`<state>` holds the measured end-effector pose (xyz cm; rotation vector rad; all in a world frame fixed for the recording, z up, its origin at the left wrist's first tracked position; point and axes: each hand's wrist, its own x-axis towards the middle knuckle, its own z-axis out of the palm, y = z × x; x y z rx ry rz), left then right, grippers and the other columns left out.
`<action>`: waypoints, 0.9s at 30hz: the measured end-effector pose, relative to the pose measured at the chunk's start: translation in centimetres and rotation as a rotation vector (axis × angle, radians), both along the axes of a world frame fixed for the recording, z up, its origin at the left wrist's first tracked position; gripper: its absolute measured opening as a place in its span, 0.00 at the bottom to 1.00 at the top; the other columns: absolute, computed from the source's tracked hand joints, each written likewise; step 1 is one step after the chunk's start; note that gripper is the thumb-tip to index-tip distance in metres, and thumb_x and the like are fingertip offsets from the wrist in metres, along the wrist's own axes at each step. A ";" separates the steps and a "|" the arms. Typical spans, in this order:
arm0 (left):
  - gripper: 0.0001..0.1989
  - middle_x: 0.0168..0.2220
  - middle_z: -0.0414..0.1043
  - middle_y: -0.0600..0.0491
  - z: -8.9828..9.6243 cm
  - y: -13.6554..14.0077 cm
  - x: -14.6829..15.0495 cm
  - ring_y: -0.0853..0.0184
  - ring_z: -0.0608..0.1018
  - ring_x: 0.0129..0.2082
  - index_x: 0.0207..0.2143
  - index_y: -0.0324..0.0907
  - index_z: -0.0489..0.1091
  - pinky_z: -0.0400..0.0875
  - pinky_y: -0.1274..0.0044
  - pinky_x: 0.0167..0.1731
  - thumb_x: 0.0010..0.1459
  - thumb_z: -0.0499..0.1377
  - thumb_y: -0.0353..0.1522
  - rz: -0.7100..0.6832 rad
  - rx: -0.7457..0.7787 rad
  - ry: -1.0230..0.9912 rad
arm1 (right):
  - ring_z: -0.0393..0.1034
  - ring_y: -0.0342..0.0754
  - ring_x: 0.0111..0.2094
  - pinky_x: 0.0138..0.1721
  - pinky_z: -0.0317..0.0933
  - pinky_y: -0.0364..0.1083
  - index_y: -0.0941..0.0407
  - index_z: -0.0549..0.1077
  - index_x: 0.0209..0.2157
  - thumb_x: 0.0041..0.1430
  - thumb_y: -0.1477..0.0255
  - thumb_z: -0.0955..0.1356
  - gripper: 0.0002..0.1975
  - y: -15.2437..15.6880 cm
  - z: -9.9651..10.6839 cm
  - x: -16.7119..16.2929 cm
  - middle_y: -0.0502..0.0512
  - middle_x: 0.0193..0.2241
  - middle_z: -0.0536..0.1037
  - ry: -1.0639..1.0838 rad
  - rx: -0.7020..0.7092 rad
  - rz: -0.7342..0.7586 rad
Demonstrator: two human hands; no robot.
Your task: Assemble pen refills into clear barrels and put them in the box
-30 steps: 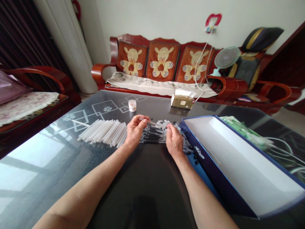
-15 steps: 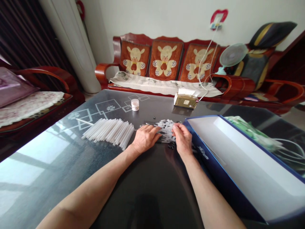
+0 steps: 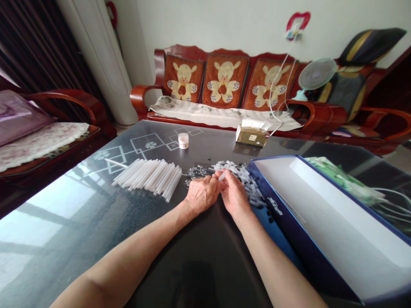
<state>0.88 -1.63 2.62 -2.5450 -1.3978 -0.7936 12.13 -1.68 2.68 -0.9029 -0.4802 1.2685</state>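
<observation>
My left hand [image 3: 203, 193] and my right hand [image 3: 235, 192] meet over the dark table. Pinched in my right fingers is a small whitish tube piece [image 3: 222, 176]. My left fingers are curled closed against it; whatever they hold is hidden. Just beyond my left hand lies a heap of thin dark rods with silvery tips [image 3: 196, 172]. Short white tube pieces [image 3: 245, 175] are piled beyond and beside my right hand, and a few small black pieces [image 3: 271, 216] lie near the box. Left of my hands rests a row of long translucent white tubes [image 3: 149, 177].
A long blue box [image 3: 308, 214] with a white inside stands at the right, with a green and white packet [image 3: 340, 177] behind it. Farther back are a small white jar [image 3: 183, 141] and a tissue pack [image 3: 252, 133]. A wooden sofa [image 3: 141, 100] stands past the table.
My right hand has moved left from the white pieces to meet my left hand, now with a whitish tube piece in its fingers. My left hand has drawn back slightly from the pile.
</observation>
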 end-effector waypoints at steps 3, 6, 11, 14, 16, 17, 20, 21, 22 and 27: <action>0.19 0.28 0.74 0.47 0.0 -0.3 0.5 0.67 0.75 0.25 0.29 0.38 0.71 0.62 0.78 0.24 0.66 0.46 0.37 -0.011 -0.071 -0.034 | 0.76 0.47 0.29 0.32 0.69 0.45 0.57 0.74 0.30 0.46 0.59 0.74 0.16 -0.3 0.0 -0.7 0.51 0.25 0.80 0.021 -0.006 -0.036; 0.18 0.28 0.75 0.47 0.2 -0.6 1.0 0.67 0.75 0.24 0.29 0.38 0.71 0.62 0.78 0.24 0.65 0.48 0.37 -0.033 -0.197 -0.131 | 0.75 0.46 0.26 0.31 0.69 0.46 0.56 0.73 0.29 0.48 0.58 0.73 0.16 -0.5 -0.2 -1.3 0.48 0.20 0.78 0.016 0.008 -0.116; 0.21 0.19 0.70 0.52 0.2 -1.0 1.7 0.71 0.71 0.20 0.24 0.39 0.70 0.61 0.80 0.24 0.64 0.48 0.39 -0.115 -0.501 -0.432 | 0.74 0.44 0.22 0.30 0.70 0.46 0.56 0.70 0.29 0.51 0.58 0.71 0.16 0.0 -0.1 -0.3 0.45 0.18 0.75 0.029 0.006 -0.175; 0.26 0.16 0.65 0.56 0.1 -1.1 1.7 0.74 0.67 0.16 0.22 0.38 0.69 0.60 0.82 0.20 0.65 0.45 0.43 -0.247 -0.746 -0.572 | 0.73 0.43 0.22 0.33 0.70 0.46 0.56 0.68 0.29 0.53 0.58 0.70 0.15 0.8 0.3 1.7 0.44 0.18 0.73 0.066 0.008 -0.250; 0.26 0.16 0.65 0.57 0.3 -0.9 1.3 0.75 0.66 0.17 0.24 0.38 0.71 0.60 0.82 0.21 0.65 0.45 0.44 -0.296 -0.740 -0.576 | 0.74 0.43 0.23 0.33 0.70 0.46 0.56 0.68 0.31 0.53 0.57 0.69 0.16 1.1 0.3 2.9 0.45 0.19 0.74 0.010 0.057 -0.300; 0.25 0.17 0.66 0.57 0.5 -0.7 1.1 0.74 0.67 0.18 0.25 0.38 0.72 0.60 0.82 0.21 0.65 0.46 0.43 -0.293 -0.675 -0.545 | 0.73 0.44 0.23 0.33 0.69 0.46 0.56 0.69 0.32 0.54 0.56 0.68 0.17 1.1 0.2 3.3 0.45 0.20 0.74 -0.066 0.094 -0.319; 0.16 0.21 0.71 0.56 1.5 0.3 0.0 0.72 0.71 0.22 0.33 0.40 0.75 0.61 0.81 0.25 0.63 0.51 0.40 -0.155 -0.415 -0.389 | 0.73 0.46 0.27 0.35 0.68 0.48 0.54 0.70 0.38 0.59 0.55 0.64 0.17 0.2 -0.7 3.3 0.49 0.24 0.76 -0.494 0.231 -0.358; 0.14 0.23 0.73 0.55 1.9 0.7 -0.5 0.70 0.73 0.23 0.38 0.41 0.75 0.62 0.80 0.27 0.62 0.53 0.39 -0.080 -0.348 -0.339 | 0.74 0.47 0.29 0.37 0.68 0.49 0.54 0.71 0.40 0.61 0.56 0.63 0.16 -0.1 -1.1 3.1 0.51 0.26 0.77 -0.675 0.285 -0.348; 0.14 0.25 0.74 0.54 2.3 1.2 -1.0 0.69 0.74 0.25 0.42 0.42 0.74 0.63 0.80 0.27 0.61 0.55 0.39 -0.005 -0.297 -0.289 | 0.74 0.48 0.32 0.40 0.67 0.49 0.54 0.72 0.41 0.62 0.58 0.62 0.15 -0.5 -1.5 2.9 0.53 0.29 0.78 -0.851 0.346 -0.324; 0.16 0.32 0.76 0.48 4.9 3.6 -5.5 0.63 0.78 0.33 0.34 0.42 0.75 0.65 0.78 0.30 0.62 0.51 0.39 0.337 -0.154 -0.026 | 0.72 0.51 0.41 0.46 0.65 0.51 0.54 0.74 0.40 0.64 0.68 0.61 0.11 -1.0 -2.3 2.4 0.59 0.37 0.77 -1.306 0.616 -0.245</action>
